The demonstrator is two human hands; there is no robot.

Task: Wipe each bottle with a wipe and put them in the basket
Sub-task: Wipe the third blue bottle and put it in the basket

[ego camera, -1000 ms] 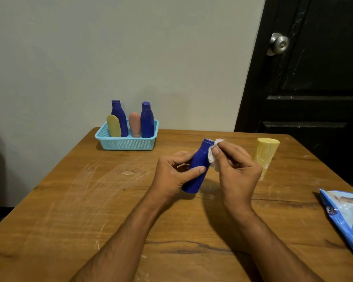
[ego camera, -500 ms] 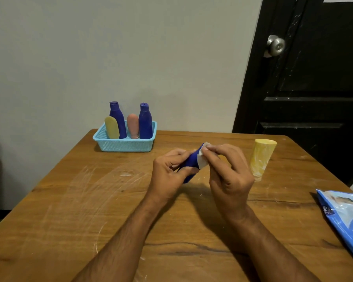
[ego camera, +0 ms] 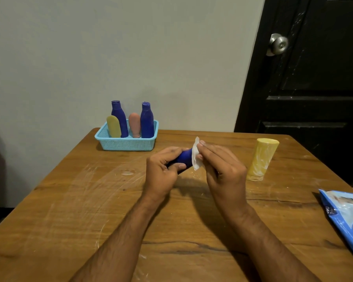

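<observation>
Left hand (ego camera: 161, 171) wraps fingers and thumb round a dark blue bottle (ego camera: 184, 157), held above the wooden table (ego camera: 69, 200) near its middle, tilted with one end pointing up and right; most of the bottle is hidden inside the fist, only a short blue stretch shows. Right hand (ego camera: 222, 169) pinches a white wipe (ego camera: 195, 154) against that upper end, so the end itself is covered and I can't tell if it's the cap or the base. Light blue basket (ego camera: 126, 144) sits at the far left edge by the wall, well apart from the hands, holding four upright bottles: two dark blue, one yellow, one pinkish; their lower parts are hidden behind the basket wall. Yellow bottle (ego camera: 262, 159) stands on the table right of the hands, leaning slightly, not touched. Blue wipes packet (ego camera: 346, 216) lies at the right edge, cut off by the frame, print unreadable. Black door with metal knob (ego camera: 278, 44) behind.
</observation>
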